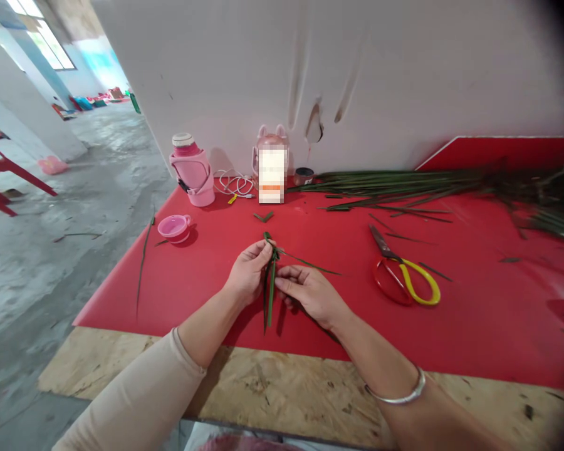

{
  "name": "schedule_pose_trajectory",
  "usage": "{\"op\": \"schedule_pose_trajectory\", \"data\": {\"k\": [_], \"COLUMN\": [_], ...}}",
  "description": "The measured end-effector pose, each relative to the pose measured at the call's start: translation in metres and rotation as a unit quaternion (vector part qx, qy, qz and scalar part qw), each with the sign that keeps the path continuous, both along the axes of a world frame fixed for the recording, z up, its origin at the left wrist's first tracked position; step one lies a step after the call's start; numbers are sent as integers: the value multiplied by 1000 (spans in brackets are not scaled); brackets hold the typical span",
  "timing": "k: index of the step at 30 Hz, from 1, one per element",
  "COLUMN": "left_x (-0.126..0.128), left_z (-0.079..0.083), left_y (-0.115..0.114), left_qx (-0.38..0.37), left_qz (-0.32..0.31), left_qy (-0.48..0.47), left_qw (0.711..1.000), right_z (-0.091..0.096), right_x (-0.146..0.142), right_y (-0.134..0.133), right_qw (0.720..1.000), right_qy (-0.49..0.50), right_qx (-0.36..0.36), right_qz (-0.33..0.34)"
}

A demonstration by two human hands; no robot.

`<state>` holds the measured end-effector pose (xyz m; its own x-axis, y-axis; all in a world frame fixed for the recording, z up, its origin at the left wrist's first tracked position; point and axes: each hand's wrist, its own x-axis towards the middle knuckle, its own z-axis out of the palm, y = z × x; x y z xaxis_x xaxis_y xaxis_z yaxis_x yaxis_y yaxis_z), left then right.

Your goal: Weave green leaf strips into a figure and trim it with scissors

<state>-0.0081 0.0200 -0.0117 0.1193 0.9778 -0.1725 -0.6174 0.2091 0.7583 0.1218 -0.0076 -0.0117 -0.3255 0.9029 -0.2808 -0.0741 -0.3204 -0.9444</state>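
Note:
My left hand (251, 269) pinches a folded piece of green leaf strips (271, 288) between thumb and fingers, above the red table cover. Two long ends hang down toward me, and a thin one sticks out to the right. Beside the hanging ends is my right hand (310, 291), its fingers curled and the thumb tip against the edge of a strip. Exactly how the right fingertips hold it is partly hidden. A small V-shaped leaf scrap (264, 217) lies just beyond my hands. Scissors (399, 269) with red and yellow handles rest to the right, apart from both hands.
A pink bottle (200, 175), a white cable (235, 183), a phone (271, 175) and a pink cup (174, 228) stand or lie at the back left. Long leaves (395, 185) are piled along the wall. A bare wooden edge (282, 382) runs along the front.

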Motion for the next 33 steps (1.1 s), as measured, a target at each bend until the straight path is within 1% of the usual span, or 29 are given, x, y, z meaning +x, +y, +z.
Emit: {"op": "schedule_pose_trajectory", "data": {"k": [4, 9, 13, 16, 18, 19, 21, 23, 25, 27, 28, 30, 31, 33], "left_x": [2, 2, 1, 0, -1, -1, -1, 0, -1, -1, -1, 0, 0, 1], "left_z": [2, 0, 1, 5, 7, 7, 7, 6, 4, 2, 2, 3, 3, 4], "left_y": [-2, -1, -2, -3, -4, -4, -4, -3, -1, 0, 0, -1, -2, -4], "left_qx": [-6, -6, -4, -1, 0, 1, 9, 27, 29, 3, -19, -61, -70, -63], "left_qz": [-6, -3, 10, -7, -30, -31, -13, 3, -1, -11, -19, -53, -69, -82], "left_qy": [-7, -5, 15, 26, 22, 19, 13, 14, 14, 3, -9, -35, -47, -67], "left_qw": [1000, 1000, 1000, 1000, 999, 999, 1000, 1000, 999, 1000, 1000, 996, 994, 992], "right_z": [-2, 2, 3, 3, 5, 6, 9, 9, 7, 3, 1, -2, -2, 1], "right_x": [-1, -2, -7, -6, -2, -1, 2, 2, 1, -2, -3, -3, -3, -2], "right_y": [0, -2, -4, -4, -3, -3, -3, -3, -3, -2, -1, -1, -1, -2], "right_qw": [1000, 1000, 997, 989, 982, 976, 964, 962, 976, 993, 998, 999, 995, 988], "right_qy": [20, 16, 81, 139, 169, 185, 216, 226, 189, 108, 61, -28, -64, -111], "right_qx": [-7, -10, -15, -49, -87, -108, -137, -133, -99, -50, -23, 37, 64, 103], "right_qz": [-2, 1, -7, 7, 24, 37, 69, 75, 40, -6, -18, -25, -30, -38]}}
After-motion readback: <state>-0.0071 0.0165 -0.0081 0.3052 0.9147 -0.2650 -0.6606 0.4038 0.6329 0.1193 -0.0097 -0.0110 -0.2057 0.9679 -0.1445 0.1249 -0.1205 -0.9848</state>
